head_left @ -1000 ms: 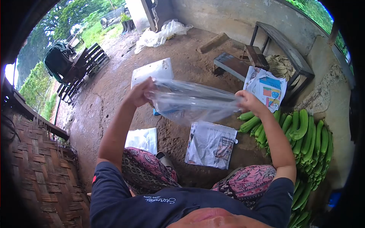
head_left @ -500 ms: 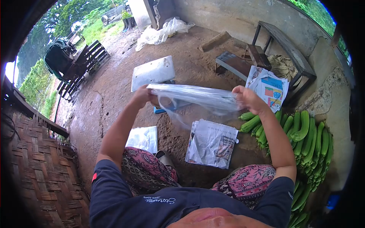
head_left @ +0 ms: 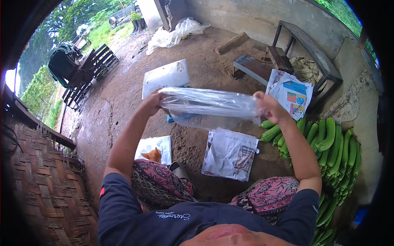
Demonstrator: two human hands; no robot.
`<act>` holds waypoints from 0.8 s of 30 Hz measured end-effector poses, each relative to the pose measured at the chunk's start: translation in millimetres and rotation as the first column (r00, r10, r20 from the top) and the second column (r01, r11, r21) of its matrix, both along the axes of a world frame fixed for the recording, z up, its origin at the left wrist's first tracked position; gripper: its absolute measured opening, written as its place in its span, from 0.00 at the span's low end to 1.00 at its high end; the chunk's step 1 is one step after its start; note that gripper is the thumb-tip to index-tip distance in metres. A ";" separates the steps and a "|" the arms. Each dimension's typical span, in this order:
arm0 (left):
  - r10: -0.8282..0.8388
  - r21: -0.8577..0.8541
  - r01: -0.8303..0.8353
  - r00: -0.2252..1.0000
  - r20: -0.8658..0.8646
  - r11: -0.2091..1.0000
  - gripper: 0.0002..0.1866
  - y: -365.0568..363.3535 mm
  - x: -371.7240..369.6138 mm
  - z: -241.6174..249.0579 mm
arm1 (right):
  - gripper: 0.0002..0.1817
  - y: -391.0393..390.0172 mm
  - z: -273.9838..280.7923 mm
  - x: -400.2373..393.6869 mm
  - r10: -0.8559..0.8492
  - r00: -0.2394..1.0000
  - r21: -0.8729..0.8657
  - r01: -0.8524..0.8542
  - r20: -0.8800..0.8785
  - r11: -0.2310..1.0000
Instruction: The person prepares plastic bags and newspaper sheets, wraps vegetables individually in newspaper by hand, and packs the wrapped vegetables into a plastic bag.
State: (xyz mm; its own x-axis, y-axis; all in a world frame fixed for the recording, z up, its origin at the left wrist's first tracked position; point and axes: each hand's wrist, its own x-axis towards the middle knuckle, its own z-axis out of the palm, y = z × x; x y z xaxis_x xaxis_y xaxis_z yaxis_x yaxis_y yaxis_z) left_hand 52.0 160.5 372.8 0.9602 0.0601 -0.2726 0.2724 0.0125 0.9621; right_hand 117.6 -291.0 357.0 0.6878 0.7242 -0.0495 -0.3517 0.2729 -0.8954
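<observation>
"Plastic film, thin, clear and creased [head_left: 209,101], stretches across the middle of the view. Who has it?"

"Both bare hands. The left hand [head_left: 152,102] has its fingers curled and pinching one end, near the white, block-like piece with small dark marks [head_left: 166,76]."

"And the right?"

"The right hand [head_left: 271,107] grips the other end, its fingers bent and pressed together on the gathered edge. I can't tell just where each fingertip sits; the folds hide some of them."

"How does the film hang?"

"Bunched along the top between the hands, with a looser, see-through part drooping below. It is held up in front of the knees, above the brown earthen-looking floor [head_left: 123,102]."

"What lies under it?"

"A flat stack of grey printed newspaper sheets [head_left: 227,158], between the knees and the film. Off to the left is a flat, shiny white packet [head_left: 165,144], with an orange furry head with pointed ears [head_left: 152,155] in front of it."

"Beside the right forearm?"

"A heap of long, ridged green vegetables [head_left: 334,143], and beyond that hand, loose white papers with coloured print [head_left: 289,92]."
</observation>
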 end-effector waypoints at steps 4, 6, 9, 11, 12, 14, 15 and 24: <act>-0.193 -0.068 0.190 0.981 -0.036 0.979 0.15 -9.9 -9.7 15.2 | 0.19 2.1 -33.0 13.5 0.105 0.846 -0.717 0.369 0.522 0.591; -0.490 0.398 0.494 0.863 -0.122 0.773 0.16 -31.9 -17.8 30.3 | 0.15 -7.0 -36.8 23.3 -0.359 0.881 -0.492 0.470 0.307 0.733; -0.416 0.634 0.437 0.888 -0.193 0.638 0.15 -24.3 -8.4 1.0 | 0.13 7.6 -7.8 11.8 -0.637 0.731 0.001 0.658 -0.244 0.753; -0.341 0.820 0.192 0.940 0.004 0.540 0.15 6.8 6.7 -33.1 | 0.13 5.4 -11.6 8.8 -0.333 0.930 0.095 0.350 -0.156 0.932; -0.319 0.878 0.060 0.942 0.108 0.475 0.15 9.7 6.2 -29.9 | 0.13 3.7 -13.4 5.7 -0.166 0.981 0.126 0.178 -0.102 0.976; -0.067 0.705 0.057 0.998 -0.014 0.707 0.14 16.7 6.8 -21.9 | 0.13 4.8 -19.0 0.9 -0.120 0.984 -0.157 0.140 0.130 0.978; 0.026 0.456 -0.028 1.000 0.009 0.890 0.13 19.2 9.3 -23.1 | 0.13 9.2 -20.7 -2.4 -0.045 0.938 -0.341 0.170 0.345 0.925; -0.493 0.385 0.477 0.868 -0.062 0.790 0.12 -21.0 -8.3 14.4 | 0.11 -5.3 -36.2 23.9 -0.545 0.805 0.020 0.564 -0.234 0.825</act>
State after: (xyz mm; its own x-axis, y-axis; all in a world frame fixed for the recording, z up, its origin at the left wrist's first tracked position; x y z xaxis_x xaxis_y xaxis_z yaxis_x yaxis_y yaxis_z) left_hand 43.7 139.5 387.2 0.9001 -0.3272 -0.2878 0.1069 -0.4745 0.8737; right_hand 141.5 -296.4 320.8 0.9534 0.2305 -0.1948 -0.2928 0.5497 -0.7823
